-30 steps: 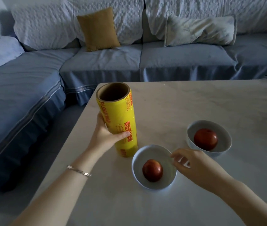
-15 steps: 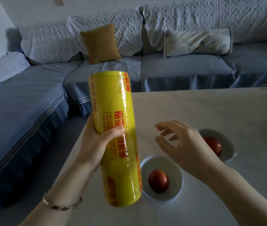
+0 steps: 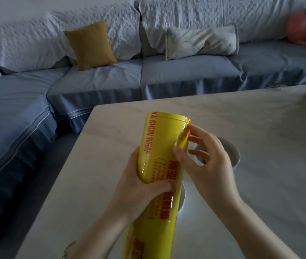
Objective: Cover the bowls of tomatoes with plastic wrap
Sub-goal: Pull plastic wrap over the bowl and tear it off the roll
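Yellow wrap roll (image 3: 159, 165) gripped left (image 3: 139, 189), right hand (image 3: 206, 165) touching

Your left hand (image 3: 139, 191) and right hand (image 3: 210, 165) were bare, and so were your left forearm (image 3: 99, 227) and right forearm (image 3: 245, 221) down to the lower edge of the view. On the left wrist you wore a thin, silvery metal bracelet (image 3: 67, 250) (only partly in view, its clasp not discernible). The right thumbnail (image 3: 176, 150) looked short and plain.
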Motion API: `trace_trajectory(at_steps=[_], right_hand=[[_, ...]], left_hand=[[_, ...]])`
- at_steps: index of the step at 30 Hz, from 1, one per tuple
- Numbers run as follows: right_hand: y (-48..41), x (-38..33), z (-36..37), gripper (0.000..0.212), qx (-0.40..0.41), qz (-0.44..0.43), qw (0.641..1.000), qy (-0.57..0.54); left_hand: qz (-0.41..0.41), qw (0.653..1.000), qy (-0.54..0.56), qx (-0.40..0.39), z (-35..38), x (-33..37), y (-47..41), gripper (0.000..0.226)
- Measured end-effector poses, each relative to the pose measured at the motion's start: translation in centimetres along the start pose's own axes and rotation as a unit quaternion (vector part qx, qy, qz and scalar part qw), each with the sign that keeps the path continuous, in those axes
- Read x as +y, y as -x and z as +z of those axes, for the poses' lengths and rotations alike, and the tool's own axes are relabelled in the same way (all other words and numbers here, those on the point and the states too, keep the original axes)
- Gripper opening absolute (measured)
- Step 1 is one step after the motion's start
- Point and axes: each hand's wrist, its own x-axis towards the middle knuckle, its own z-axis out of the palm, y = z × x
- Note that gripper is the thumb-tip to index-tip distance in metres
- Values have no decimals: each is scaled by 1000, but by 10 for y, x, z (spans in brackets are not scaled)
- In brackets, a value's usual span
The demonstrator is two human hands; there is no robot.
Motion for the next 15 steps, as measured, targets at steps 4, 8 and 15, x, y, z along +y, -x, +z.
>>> trace_trajectory(at_steps=[4,8,15], right_hand=[[6,4,-7,58,23,11,999,-35],[9,6,-11,54,27,17,998,-54],[19,12,-10,25,31,0,997,-65]], left_hand=[[-9,999,-32,13,11,-1,5,79],[-12,998,-52,28,15,-1,10,79],[-5,996,-76,41,20,-2,14,77]])
